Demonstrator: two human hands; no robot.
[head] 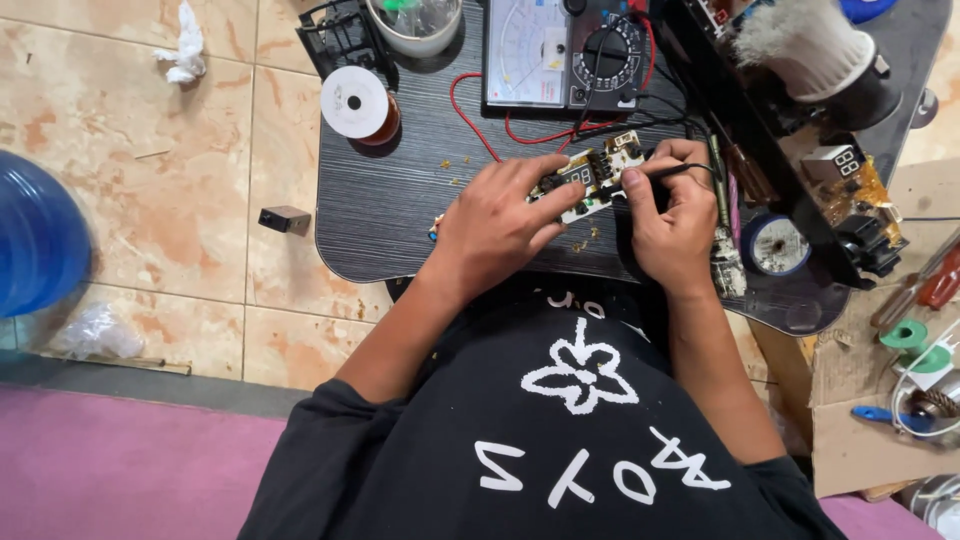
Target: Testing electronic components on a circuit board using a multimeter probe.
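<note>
A small cream circuit board (600, 170) lies on the black low table (400, 210). My left hand (495, 222) rests on the board's near left part, with its fingers pressing it down. My right hand (672, 215) pinches a thin black probe (668, 172) whose tip touches the board. Red and black leads run from the board area up to an analog multimeter (565, 52) at the table's far edge.
A solder spool (357, 103) and a white cup (415, 25) stand at the table's far left. A brush (815, 45), a second circuit board (850, 185) and a tape roll (775, 245) lie at the right. A blue jug (38, 235) stands on the tiled floor at left.
</note>
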